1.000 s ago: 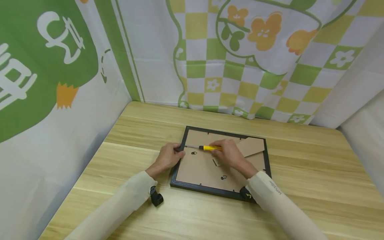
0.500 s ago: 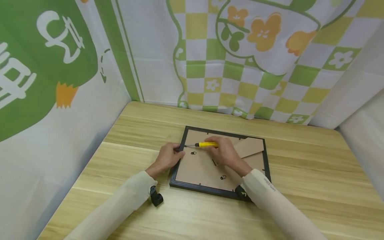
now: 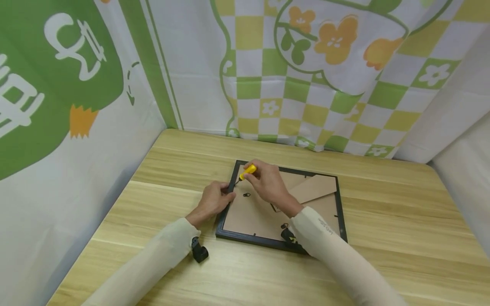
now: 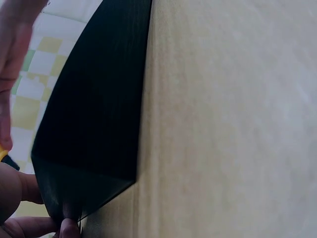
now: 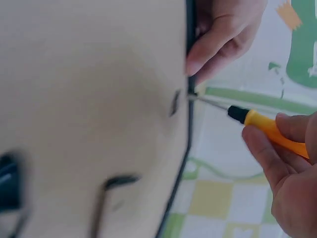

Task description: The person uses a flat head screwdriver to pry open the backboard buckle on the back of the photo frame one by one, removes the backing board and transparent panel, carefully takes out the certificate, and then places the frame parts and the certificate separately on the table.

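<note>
A small screwdriver (image 3: 247,171) with a yellow handle and a thin metal shaft is held over the far left corner of a black picture frame (image 3: 340,212) that lies face down on the table (image 3: 402,238). The right wrist view shows its tip (image 5: 194,97) touching the inner edge of the frame's left rail, right beside a small dark tab on the backing. The right hand (image 3: 268,185) pinches the yellow handle, its fingers (image 5: 265,156) curled round it and the thumb laid along the top, so that the tool slants down and to the left. The left hand (image 3: 214,199) grips the left rail of the frame just nearer than the tip, its fingers (image 5: 210,47) curled over the rail's edge onto the backing; in the left wrist view the black rail fills the frame beside the pale table surface, and only a bit of this hand shows at the lower left. The brown backing board (image 3: 249,216) sits inside the frame, with a small metal hanger (image 3: 246,195) just beside the left hand and another (image 3: 284,225) near the right wrist. A folded brown easel flap (image 3: 315,188) lies across the far right part of the backing. Both forearms wear pale cream sleeves (image 3: 160,255), and a black camera mount (image 3: 199,250) hangs under the left wrist. Behind the table hangs a cloth backdrop (image 3: 329,72) with green and yellow checks and orange flowers, and on the left a green and white printed panel (image 3: 57,93).
</note>
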